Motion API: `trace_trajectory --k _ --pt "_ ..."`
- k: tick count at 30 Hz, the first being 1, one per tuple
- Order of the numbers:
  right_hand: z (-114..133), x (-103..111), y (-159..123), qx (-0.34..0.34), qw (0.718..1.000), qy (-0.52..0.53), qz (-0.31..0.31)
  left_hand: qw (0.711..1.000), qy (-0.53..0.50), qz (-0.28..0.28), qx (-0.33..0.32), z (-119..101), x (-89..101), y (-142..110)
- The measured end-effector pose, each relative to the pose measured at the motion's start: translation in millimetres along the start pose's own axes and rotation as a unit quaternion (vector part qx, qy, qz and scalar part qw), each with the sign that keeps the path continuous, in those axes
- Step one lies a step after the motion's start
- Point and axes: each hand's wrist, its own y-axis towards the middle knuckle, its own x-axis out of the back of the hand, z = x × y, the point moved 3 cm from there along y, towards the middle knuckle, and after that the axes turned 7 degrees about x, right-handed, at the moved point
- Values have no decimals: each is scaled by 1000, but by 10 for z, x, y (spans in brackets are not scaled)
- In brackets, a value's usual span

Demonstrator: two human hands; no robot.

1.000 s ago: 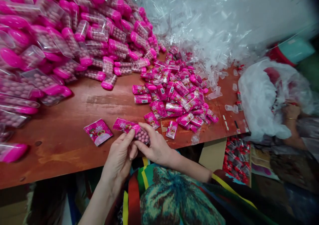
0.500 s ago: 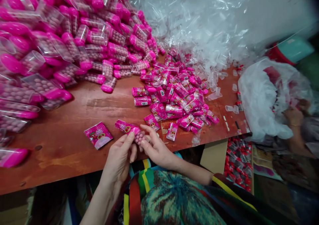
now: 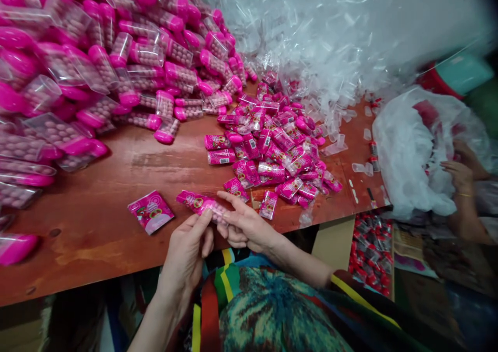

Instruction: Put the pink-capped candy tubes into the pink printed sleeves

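Note:
Between my two hands is a small candy container (image 3: pixel 198 203) of pink balls, partly covered by a printed pink sleeve. My left hand (image 3: pixel 191 240) pinches it from the near side with the thumb on top. My right hand (image 3: pixel 244 222) grips the end where pink balls still show, its index finger stretched out beyond. A flat stack of printed pink sleeves (image 3: pixel 151 212) lies on the table left of my hands. Beyond my right hand is a heap of sleeved pink candy containers (image 3: pixel 270 152).
Unsleeved candy containers (image 3: pixel 150 55) with pink caps are piled at the left. Clear plastic pieces (image 3: pixel 311 35) form a mound at the back. At the right, another person's hand (image 3: pixel 459 178) is by a white plastic bag (image 3: pixel 412 149). Below stands a box of red-capped containers (image 3: pixel 371 253).
The sleeve now covers more of the container, and fewer balls show. My right fingers have shifted along its end. The other person's hand at the bag has moved slightly.

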Motion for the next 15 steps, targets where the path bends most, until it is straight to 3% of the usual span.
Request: trace_trajectory --k 7,12,15 --pt "-29 -19 -15 52 995 -82 -13 998 -54 36 18 -16 16 39" --pt "-60 -36 -59 127 965 -223 -62 995 -84 31 36 60 -9 60" --pt "-71 -13 -40 84 989 -108 -52 998 -46 36 37 90 -29 33"
